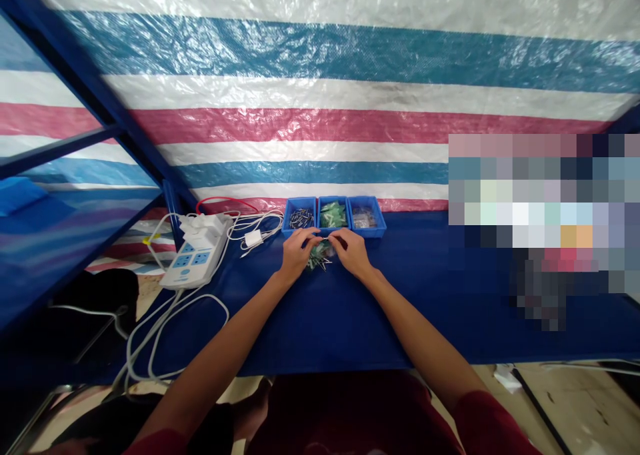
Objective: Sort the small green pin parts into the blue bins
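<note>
My left hand (pixel 297 250) and my right hand (pixel 353 250) face each other just in front of three blue bins, fingertips drawn together. A small pale piece, too small to name, spans the gap between their pinched fingers. Under them on the blue table lies a small pile of green pieces with thin pale sticks (pixel 317 258). The left bin (pixel 285 232) holds several thin dark and metallic pieces (pixel 301 218). Green flat pieces (pixel 333 214) fill the middle bin (pixel 327 231). Clear, brownish small pieces or bags (pixel 363 218) lie in the right bin (pixel 383 232).
A white power strip (pixel 189 266) with plugged-in adapters (pixel 204 230) stands left on the blue table (pixel 320 332). White cables (pixel 163 318) loop around it. A white charger (pixel 253 238) lies beside the bins. Striped sheeting (pixel 300 95) hangs behind; a blurred-out area covers the right.
</note>
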Action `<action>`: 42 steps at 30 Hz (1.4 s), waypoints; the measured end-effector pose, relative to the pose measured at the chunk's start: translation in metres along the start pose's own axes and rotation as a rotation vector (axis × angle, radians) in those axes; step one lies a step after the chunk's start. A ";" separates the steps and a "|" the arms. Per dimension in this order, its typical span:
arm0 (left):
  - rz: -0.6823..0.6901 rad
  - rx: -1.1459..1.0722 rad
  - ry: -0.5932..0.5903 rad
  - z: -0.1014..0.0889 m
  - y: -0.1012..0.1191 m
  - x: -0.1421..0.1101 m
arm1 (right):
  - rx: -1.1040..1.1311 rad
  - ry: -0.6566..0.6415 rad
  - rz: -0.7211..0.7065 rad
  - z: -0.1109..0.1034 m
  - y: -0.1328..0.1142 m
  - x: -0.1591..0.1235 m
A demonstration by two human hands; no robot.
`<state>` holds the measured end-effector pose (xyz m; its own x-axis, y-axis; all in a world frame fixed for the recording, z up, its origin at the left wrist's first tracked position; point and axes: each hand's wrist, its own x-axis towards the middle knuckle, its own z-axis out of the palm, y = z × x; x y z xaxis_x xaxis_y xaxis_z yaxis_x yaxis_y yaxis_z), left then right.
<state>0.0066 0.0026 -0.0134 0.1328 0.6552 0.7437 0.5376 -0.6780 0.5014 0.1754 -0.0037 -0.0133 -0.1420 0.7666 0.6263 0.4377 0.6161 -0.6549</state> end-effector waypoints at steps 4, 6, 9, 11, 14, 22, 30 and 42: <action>0.042 -0.033 -0.008 0.000 0.002 0.001 | 0.011 0.047 0.058 0.001 0.000 0.000; 0.085 -0.058 -0.008 0.002 0.003 0.000 | 0.016 0.063 0.082 0.001 0.000 0.000; 0.120 -0.043 -0.003 0.001 0.001 0.001 | 0.018 0.038 0.072 0.001 0.001 0.000; 0.128 0.003 0.037 -0.004 -0.002 0.007 | 0.010 0.021 0.060 0.001 0.000 0.000; 0.063 0.141 0.229 -0.018 -0.011 0.022 | -0.006 0.025 0.056 0.000 0.001 -0.001; 0.127 0.483 -0.023 -0.022 -0.028 0.028 | -0.181 -0.007 0.115 -0.001 0.008 0.000; 0.242 0.341 -0.264 -0.017 -0.025 0.010 | -0.406 -0.351 0.102 0.005 0.009 -0.004; 0.212 0.350 -0.257 -0.011 -0.028 0.005 | -0.572 -0.416 0.075 0.014 0.007 -0.001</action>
<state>-0.0170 0.0212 -0.0185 0.4474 0.6056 0.6581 0.7182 -0.6818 0.1391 0.1665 0.0016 -0.0242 -0.3703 0.8790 0.3005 0.8410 0.4546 -0.2935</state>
